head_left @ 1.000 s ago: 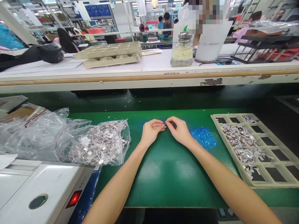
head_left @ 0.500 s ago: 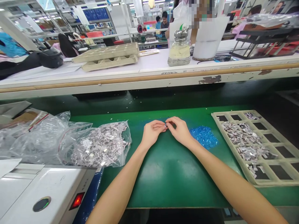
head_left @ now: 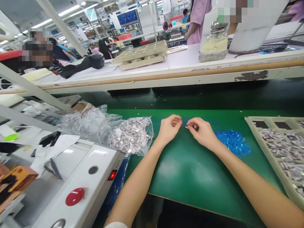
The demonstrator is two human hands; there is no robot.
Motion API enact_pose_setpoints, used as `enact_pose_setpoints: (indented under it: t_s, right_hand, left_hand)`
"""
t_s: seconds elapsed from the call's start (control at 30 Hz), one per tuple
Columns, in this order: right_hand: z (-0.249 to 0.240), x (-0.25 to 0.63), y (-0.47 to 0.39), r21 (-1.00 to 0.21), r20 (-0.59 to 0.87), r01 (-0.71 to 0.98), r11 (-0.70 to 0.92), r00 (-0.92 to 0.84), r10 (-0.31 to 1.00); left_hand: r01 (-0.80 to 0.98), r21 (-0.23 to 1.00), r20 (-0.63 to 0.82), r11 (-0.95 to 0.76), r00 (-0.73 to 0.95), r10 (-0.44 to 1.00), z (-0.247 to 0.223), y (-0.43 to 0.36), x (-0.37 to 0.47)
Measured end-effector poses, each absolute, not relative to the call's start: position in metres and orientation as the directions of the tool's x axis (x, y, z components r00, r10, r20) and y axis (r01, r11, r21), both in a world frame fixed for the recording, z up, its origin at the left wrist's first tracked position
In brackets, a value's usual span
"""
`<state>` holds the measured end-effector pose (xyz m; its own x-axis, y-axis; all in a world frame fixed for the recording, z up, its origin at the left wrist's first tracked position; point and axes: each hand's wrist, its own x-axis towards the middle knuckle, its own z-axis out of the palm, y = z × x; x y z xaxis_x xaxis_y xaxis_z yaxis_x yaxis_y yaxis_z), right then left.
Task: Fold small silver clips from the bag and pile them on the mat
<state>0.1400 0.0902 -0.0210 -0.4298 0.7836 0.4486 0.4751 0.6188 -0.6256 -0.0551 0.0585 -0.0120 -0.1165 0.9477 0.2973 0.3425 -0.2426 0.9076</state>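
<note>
My right hand [head_left: 202, 132] pinches a small silvery-white piece [head_left: 186, 127] between thumb and forefinger, just above the green work surface. A short gap to the left, my left hand [head_left: 169, 128] has its fingers curled against the thumb; whatever may be in them is too small to make out. Right of my right hand lies a heap of small blue plastic bits [head_left: 234, 142]. On the other side, near my left forearm, a clear bag [head_left: 133, 134] is full of small silvery pieces like the pinched one.
At the right edge stands a pale compartment tray [head_left: 257, 139] with many silvery pieces. A white machine [head_left: 95, 190] with a red button and lit red switch is at the lower left. A shelf [head_left: 147, 85] runs across behind, bearing trays [head_left: 142, 58] and a glass jar [head_left: 213, 47].
My hands, which met at the fingertips, are now apart, with the small piece in my right hand. The camera has turned left, bringing more of the white machine into sight.
</note>
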Motion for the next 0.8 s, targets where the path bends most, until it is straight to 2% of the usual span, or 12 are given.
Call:
enact_pose_setpoints:
  t_s: [0.07, 0.13, 0.23, 0.33, 0.43, 0.57, 0.7, 0.8]
  right_hand:
    - [-0.019, 0.137, 0.085, -0.637, 0.4, 0.463, 0.617, -0.486, 0.777]
    - [-0.018, 0.134, 0.079, -0.628, 0.34, 0.455, 0.631, -0.569, 0.749]
    - [-0.021, 0.13, 0.072, -0.535, 0.285, 0.493, 0.686, -0.66, 0.696]
    - [-0.022, 0.13, 0.07, -0.437, 0.306, 0.531, 0.726, -0.671, 0.675]
    - [-0.022, 0.135, 0.077, -0.398, 0.377, 0.57, 0.719, -0.613, 0.694]
    - [-0.022, 0.147, 0.099, -0.384, 0.456, 0.686, 0.618, -0.441, 0.773]
    - [-0.026, 0.158, 0.123, -0.34, 0.391, 0.778, 0.528, -0.393, 0.832]
    - [-0.032, 0.16, 0.132, -0.305, 0.348, 0.795, 0.524, -0.419, 0.839]
  left_hand:
    - [0.596, 0.773, 0.391, -0.22, -0.174, 0.904, 0.002, 0.053, -0.077]
    - [0.793, 0.606, 0.421, -0.065, -0.25, 0.872, 0.012, 0.047, -0.102]
    - [0.884, 0.414, 0.31, 0.218, -0.362, 0.879, 0.017, 0.038, -0.133]
    - [0.89, 0.3, 0.163, 0.343, -0.402, 0.901, 0.012, 0.035, -0.149]
    - [0.88, 0.277, 0.141, 0.386, -0.434, 0.89, 0.009, 0.036, -0.151]
    - [0.842, 0.298, 0.158, 0.449, -0.507, 0.847, 0.007, 0.04, -0.15]
    - [0.867, 0.253, 0.162, 0.43, -0.476, 0.864, 0.003, 0.042, -0.15]
    - [0.854, 0.274, 0.174, 0.442, -0.496, 0.851, 0.003, 0.042, -0.149]
